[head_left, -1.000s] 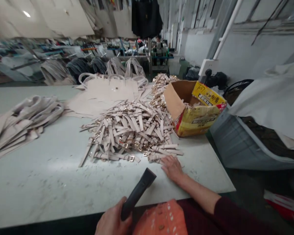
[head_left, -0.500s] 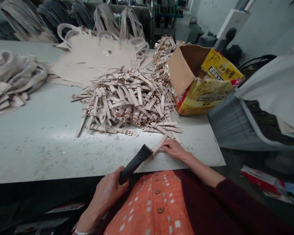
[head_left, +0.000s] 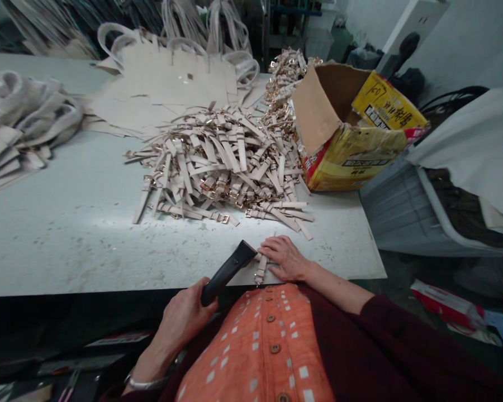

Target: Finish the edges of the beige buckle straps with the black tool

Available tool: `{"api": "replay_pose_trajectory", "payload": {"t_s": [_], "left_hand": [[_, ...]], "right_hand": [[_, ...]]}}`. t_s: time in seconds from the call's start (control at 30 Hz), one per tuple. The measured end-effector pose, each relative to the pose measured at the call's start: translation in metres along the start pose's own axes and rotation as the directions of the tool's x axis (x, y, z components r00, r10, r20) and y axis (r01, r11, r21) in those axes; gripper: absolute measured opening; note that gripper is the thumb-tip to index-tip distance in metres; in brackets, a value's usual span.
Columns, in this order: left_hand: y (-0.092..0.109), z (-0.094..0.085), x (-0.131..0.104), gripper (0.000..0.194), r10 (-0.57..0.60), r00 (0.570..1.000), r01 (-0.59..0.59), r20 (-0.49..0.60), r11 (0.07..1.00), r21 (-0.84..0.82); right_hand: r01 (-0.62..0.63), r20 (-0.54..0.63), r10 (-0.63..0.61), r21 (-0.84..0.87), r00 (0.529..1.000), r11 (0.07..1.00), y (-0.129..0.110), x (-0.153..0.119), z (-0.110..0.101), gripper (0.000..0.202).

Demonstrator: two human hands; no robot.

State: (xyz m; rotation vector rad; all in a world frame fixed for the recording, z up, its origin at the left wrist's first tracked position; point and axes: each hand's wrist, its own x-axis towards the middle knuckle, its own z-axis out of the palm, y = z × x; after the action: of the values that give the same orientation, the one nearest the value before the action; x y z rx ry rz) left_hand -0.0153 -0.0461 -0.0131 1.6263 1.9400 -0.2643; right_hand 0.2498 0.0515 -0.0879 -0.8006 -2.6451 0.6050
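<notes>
My left hand (head_left: 190,308) is wrapped round a black hand-held tool (head_left: 227,273) shaped like a hair clipper. Its wide end points up and right, close to the fingertips of my right hand (head_left: 285,258). Those fingers reach over a beige buckle strap (head_left: 262,267) and hold it down on the table near the front edge. The strap's buckle end points toward me, and its upper part is partly hidden under the fingers. Just beyond lies a large heap of similar beige buckle straps (head_left: 222,162) with gold-coloured buckles.
A yellow cardboard box (head_left: 356,159) stands open on the table (head_left: 67,240) at the right. More buckled pieces (head_left: 283,84) are piled behind it. Flat beige bag panels (head_left: 171,84) lie at the back, and bundled handles (head_left: 29,111) at the left. A grey bin (head_left: 402,206) adjoins the right edge.
The strap under my right hand has turned, its buckle now toward me. My right hand has gone from a pinch to fingers laid over it. The camera view has shifted slightly.
</notes>
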Motion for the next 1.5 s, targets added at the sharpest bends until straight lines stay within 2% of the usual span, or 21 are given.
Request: {"api": "replay_pose_trajectory", "payload": {"t_s": [0.13,0.23,0.33,0.47,0.6,0.7,0.83,0.93,1.07,1.27,1.5], "left_hand": [[-0.003,0.002,-0.001,0.024,-0.018,1.000,0.018,-0.011,1.000,-0.024],[-0.001,0.001,-0.002,0.023,-0.009,1.000,0.009,-0.015,1.000,-0.029],[0.003,-0.002,-0.003,0.024,-0.008,1.000,0.007,-0.017,1.000,-0.023],[0.004,-0.004,-0.006,0.023,-0.018,1.000,0.018,-0.017,1.000,-0.020],[-0.002,-0.002,-0.007,0.023,-0.026,1.000,0.026,-0.010,0.999,-0.031],[-0.007,0.001,-0.007,0.024,-0.013,1.000,0.013,0.011,1.000,-0.024],[-0.008,0.004,-0.005,0.029,0.034,0.999,-0.036,0.040,0.999,0.038],[-0.003,0.001,-0.004,0.032,0.055,0.995,-0.065,0.081,0.991,0.121],[0.006,-0.007,0.002,0.033,0.082,0.989,-0.107,0.124,0.972,0.211],[0.018,-0.013,0.013,0.032,0.136,0.979,-0.170,0.150,0.954,0.248],[0.023,-0.016,0.016,0.034,0.144,0.977,-0.178,0.155,0.955,0.237]], "right_hand": [[-0.026,-0.054,0.021,-0.089,0.998,0.996,0.023,0.004,0.001,0.032],[-0.167,-0.161,0.140,-0.169,0.977,0.971,0.039,0.019,-0.006,0.020],[-0.313,-0.209,0.273,-0.195,0.939,0.929,0.046,0.035,-0.017,0.024],[-0.443,-0.188,0.411,-0.184,0.892,0.878,0.030,0.036,-0.030,0.041],[-0.495,-0.119,0.483,-0.119,0.867,0.861,0.001,0.008,-0.023,0.047],[-0.442,-0.059,0.438,-0.084,0.897,0.893,-0.009,-0.016,-0.007,0.034],[-0.388,-0.135,0.374,-0.101,0.918,0.916,-0.009,-0.030,0.009,0.025],[-0.358,-0.176,0.342,-0.068,0.923,0.931,-0.007,-0.028,0.012,0.026],[-0.269,-0.177,0.279,0.077,0.944,0.960,-0.006,-0.021,0.013,0.034],[-0.195,-0.217,0.252,0.251,0.943,0.948,0.008,-0.010,0.017,0.020],[-0.157,-0.161,0.195,0.222,0.968,0.962,0.013,-0.009,0.009,0.011]]}}
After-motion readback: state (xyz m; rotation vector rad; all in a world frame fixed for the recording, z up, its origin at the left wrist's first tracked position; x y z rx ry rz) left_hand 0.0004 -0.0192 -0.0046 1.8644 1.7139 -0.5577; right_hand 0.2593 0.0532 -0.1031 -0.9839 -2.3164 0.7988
